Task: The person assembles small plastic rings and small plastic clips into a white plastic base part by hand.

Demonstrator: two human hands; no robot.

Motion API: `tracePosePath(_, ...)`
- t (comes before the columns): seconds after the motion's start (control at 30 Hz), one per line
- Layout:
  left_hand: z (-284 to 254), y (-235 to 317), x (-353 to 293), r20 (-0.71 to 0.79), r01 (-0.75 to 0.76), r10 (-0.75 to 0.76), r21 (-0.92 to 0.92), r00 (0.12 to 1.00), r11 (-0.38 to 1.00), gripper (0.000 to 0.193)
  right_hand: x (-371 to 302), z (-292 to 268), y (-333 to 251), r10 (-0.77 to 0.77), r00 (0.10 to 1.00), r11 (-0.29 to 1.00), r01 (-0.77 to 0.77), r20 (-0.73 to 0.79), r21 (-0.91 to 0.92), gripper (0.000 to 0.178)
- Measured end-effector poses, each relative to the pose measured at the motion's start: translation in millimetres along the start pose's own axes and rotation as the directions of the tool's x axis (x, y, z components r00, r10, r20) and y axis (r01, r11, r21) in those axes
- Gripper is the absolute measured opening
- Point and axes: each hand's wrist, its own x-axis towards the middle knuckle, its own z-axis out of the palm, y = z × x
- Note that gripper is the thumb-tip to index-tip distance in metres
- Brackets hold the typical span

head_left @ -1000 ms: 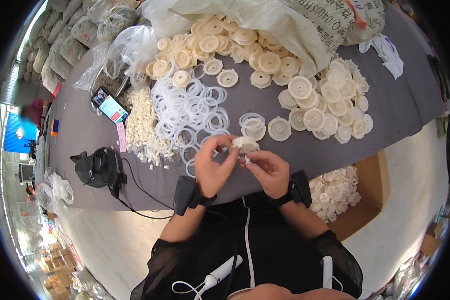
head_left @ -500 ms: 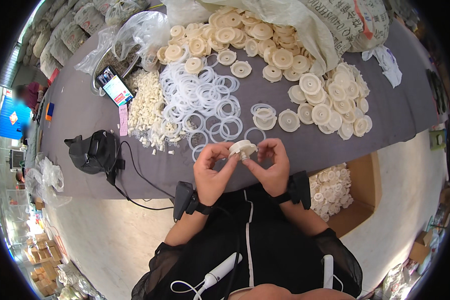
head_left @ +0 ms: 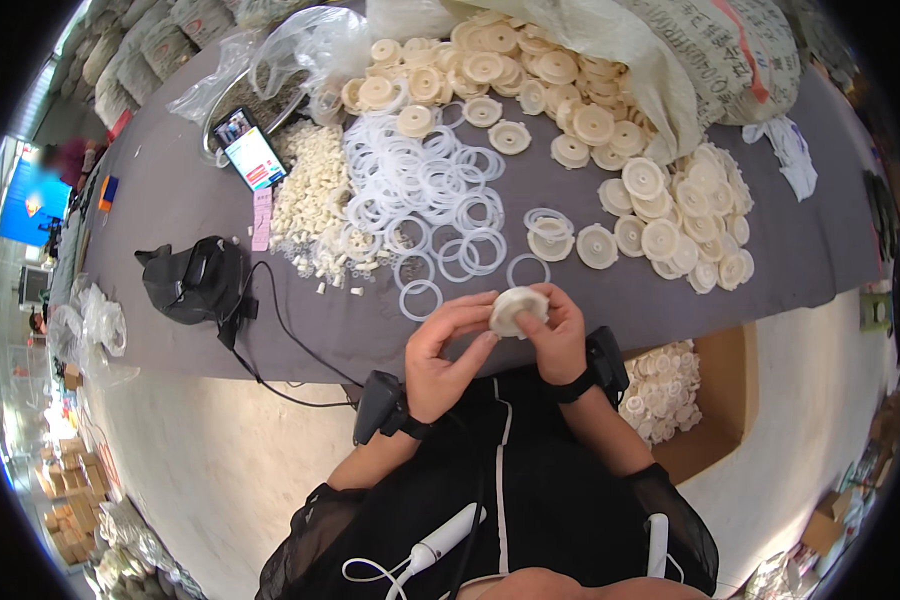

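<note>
The person holds one cream disc (head_left: 510,303) up at the table's (head_left: 660,322) near edge. The right hand (head_left: 562,340) is closed on it, thumb laid across its face and fingers behind, which looks right for pressing on the middle. The left hand (head_left: 447,352) is half open, fingertips at the disc's left rim, perhaps to steady it; I can't tell whether it grips.

White rings (head_left: 420,185) and small plugs (head_left: 308,195) lie loose left of centre, probably so either pile is an easy reach. More discs (head_left: 705,215) are heaped toward the right edge.

At the far edge, a pale sack (head_left: 660,75) lies beside a spread of discs, seemingly spilled from its mouth. A clear bag (head_left: 305,50) sits at the far left. Below the near edge, right side, a cardboard box (head_left: 727,400) holds many pale round parts (head_left: 662,392).
</note>
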Motion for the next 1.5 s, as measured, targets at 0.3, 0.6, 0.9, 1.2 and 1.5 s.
tracePosePath(0.3, -122, -50, 28, -0.236, 0.133, 0.055, 0.711, 0.970, 0.690, 0.009, 4, -7, -2, 0.200, 0.980, 0.943, -0.192, -0.002, 0.272, 0.023)
tracePosePath(0.6, -125, -56, 49, -0.142, 0.113, 0.045, 0.910, 0.989, 0.399, 0.009, 2, -6, 2, 0.193, 0.981, 0.965, -0.190, -0.001, 0.182, 0.027)
tracePosePath(0.9, -129, -56, 54, -0.098, 0.071, 0.076, 0.952, 0.992, 0.297, 0.007, -5, -3, 1, 0.154, 0.987, 0.976, -0.158, 0.036, 0.147, 0.023)
tracePosePath(1.2, -53, 9, 26, 0.334, 0.346, -0.304, -0.074, 0.892, 0.935, 0.008, 14, 23, -25, -0.314, 0.761, 0.632, 0.613, 0.567, -0.473, 0.029)
tracePosePath(1.5, -54, 19, 31, 0.442, 0.241, -0.252, 0.081, 0.861, 0.967, 0.009, 9, 22, -22, -0.401, 0.696, 0.530, 0.706, 0.596, -0.470, 0.031)
